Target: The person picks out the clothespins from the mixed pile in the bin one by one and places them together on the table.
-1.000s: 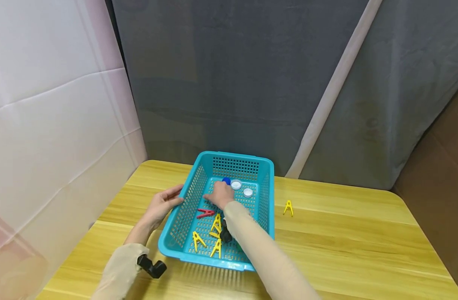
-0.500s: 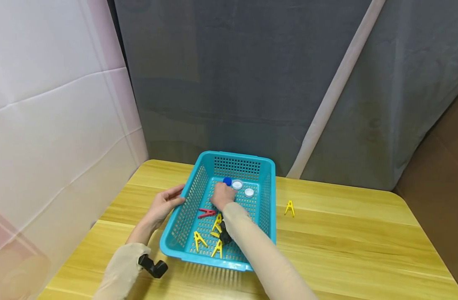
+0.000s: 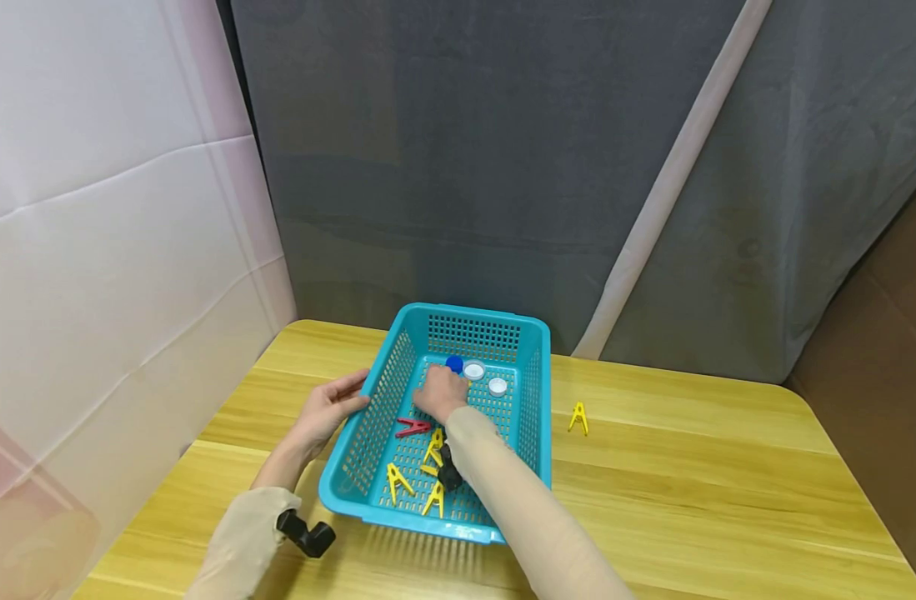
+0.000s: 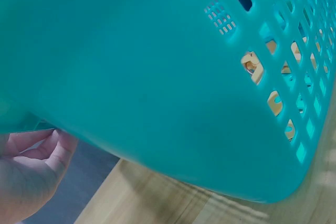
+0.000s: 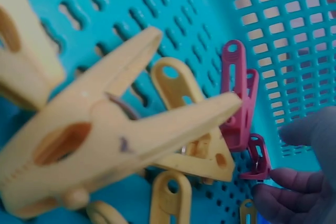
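Observation:
A blue-green plastic basket (image 3: 536, 408) is held at its left rim by my left hand (image 3: 326, 410); the left wrist view shows those fingertips (image 4: 65, 142) at the rim. My right hand (image 3: 440, 392) reaches down inside, close to a blue bottle cap (image 3: 454, 363). In the right wrist view its fingertips (image 5: 276, 176) are right at a small red clothespin (image 5: 257, 158), with the thumb standing apart from them. Another red clothespin (image 5: 236, 98) lies beside that one. Yellow clothespins (image 3: 397, 482) lie scattered toward the basket's near end. The right sleeve hides part of the basket floor.
Two white caps (image 3: 498, 387) lie in the basket, right of the right hand. A lone yellow clothespin (image 3: 578, 418) is on the wooden table (image 3: 690, 467) outside the basket. A grey curtain (image 3: 427, 167) hangs behind the table, a pale one (image 3: 112, 208) on the left.
The right hand has stayed low in the basket with small shifts; its thumb, tucked in half a second ago, now sticks out to the left again. The left hand keeps its place on the rim.

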A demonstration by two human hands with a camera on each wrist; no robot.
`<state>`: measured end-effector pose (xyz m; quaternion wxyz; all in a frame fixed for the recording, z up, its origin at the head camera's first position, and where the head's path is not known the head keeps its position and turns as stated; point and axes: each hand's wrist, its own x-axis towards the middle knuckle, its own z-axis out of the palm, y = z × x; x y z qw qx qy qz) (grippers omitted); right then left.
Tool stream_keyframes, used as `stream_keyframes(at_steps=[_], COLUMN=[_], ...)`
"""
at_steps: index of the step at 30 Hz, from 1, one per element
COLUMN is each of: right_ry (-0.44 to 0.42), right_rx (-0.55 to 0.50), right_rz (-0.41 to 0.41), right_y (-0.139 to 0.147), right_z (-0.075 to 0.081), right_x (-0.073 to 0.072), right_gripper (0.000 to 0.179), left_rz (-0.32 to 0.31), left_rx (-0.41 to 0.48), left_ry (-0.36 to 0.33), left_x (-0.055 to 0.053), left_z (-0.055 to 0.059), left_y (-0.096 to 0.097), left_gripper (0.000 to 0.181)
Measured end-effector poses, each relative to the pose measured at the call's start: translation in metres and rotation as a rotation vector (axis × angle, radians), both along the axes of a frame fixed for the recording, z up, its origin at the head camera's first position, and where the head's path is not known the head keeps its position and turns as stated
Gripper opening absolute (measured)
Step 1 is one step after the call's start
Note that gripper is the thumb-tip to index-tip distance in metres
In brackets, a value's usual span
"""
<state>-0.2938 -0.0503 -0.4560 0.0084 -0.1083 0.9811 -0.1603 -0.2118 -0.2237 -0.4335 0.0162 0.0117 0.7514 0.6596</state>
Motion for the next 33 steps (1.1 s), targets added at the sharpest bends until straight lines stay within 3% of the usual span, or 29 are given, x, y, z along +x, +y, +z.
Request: stream_keyframes(at_steps=[7, 18, 24, 28, 33], right_ry=[0.040, -0.021, -0.020, 0.009, -0.013], right_rx=[0.067, 0.074, 0.016, -0.068, -0.166], right_rz=[-0.015, 0.017, 0.030, 0.053, 0.067], right_y=[-0.001, 0.000, 0.003, 0.008, 0.015], right_z=[-0.005, 0.000, 0.003, 0.007, 0.026], right_x=[-0.001, 0.001, -0.001, -0.003, -0.002], right_gripper=[0.032, 0.035, 0.020, 0.022, 0.028], left_rz=[-0.004, 0.000, -0.008, -0.012, -0.010], left_rx=[-0.003, 0.003, -0.004, -0.006, -0.006], left_ry=[-0.005, -0.002, 0.005, 0.004, -0.012], left_x=[0.002, 0.002, 0.001, 0.002, 0.003], left_z=[0.002, 0.003, 0.002, 0.003, 0.005], left_y=[0.001, 0.001, 0.001, 0.001, 0.000], left_gripper=[0.052, 0.052, 0.052, 0.053, 0.053])
